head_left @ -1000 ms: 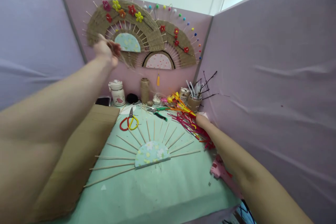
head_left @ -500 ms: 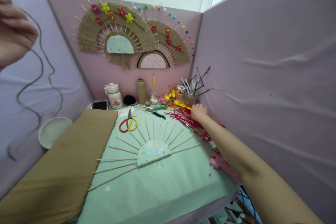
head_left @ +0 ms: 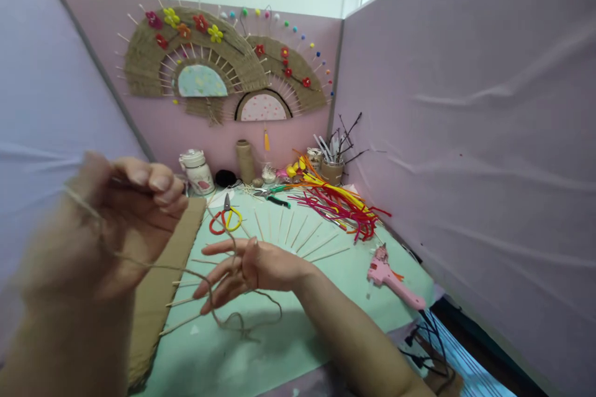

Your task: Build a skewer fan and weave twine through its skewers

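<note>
My left hand (head_left: 112,223) is raised close to the camera with its fingers curled around a length of jute twine (head_left: 195,273). The twine runs down from it, passes through my right hand (head_left: 246,267) and loops onto the green mat (head_left: 288,335). My right hand hovers palm-in over the mat, fingers stretched out, with the twine pinched under the thumb. Under and behind that hand lies the fan frame of radiating wooden sticks (head_left: 302,239); its flowered paper centre is hidden by the hand.
Red-and-yellow scissors (head_left: 223,220), green pliers (head_left: 274,195), a heap of red and yellow pipe cleaners (head_left: 339,205), a pink glue gun (head_left: 388,273), a twine spool (head_left: 244,161) and a jar (head_left: 198,170) surround the work. Brown cardboard (head_left: 158,285) lies left. Finished fans (head_left: 195,56) hang on the partition.
My right hand left the pipe cleaners and came back over the fan frame, taking the twine. My left hand dropped from the upper left to the centre-left, still on the twine.
</note>
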